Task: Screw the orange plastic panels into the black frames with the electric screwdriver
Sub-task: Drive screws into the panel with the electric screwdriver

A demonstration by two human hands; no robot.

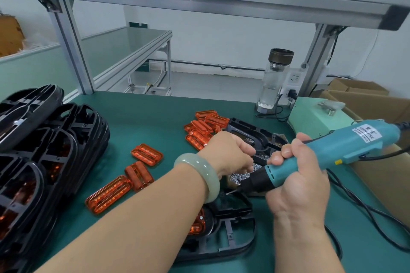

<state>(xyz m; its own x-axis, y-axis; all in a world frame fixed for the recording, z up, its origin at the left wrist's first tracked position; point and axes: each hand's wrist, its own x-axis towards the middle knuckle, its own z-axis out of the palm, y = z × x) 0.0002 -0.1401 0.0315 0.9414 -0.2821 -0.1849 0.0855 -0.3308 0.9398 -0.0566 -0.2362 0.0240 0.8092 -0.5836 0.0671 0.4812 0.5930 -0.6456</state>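
- Right hand (297,175) grips the teal plastic electric screwdriver (332,146) — bit (230,191) pointing toward 8 o'clock.
- Left hand (228,153) curls into silver screws (240,176); its hold is hidden.
- Black plastic frame (221,252) with orange ribbed panel (197,226) lies at 6 o'clock — under the bit.

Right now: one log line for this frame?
left hand: at screws, grasp unclear | right hand: grips electric screwdriver | black frame: near bit

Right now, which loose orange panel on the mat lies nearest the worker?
The long orange panel beside the left forearm; the other loose panels lie farther back on the green mat.
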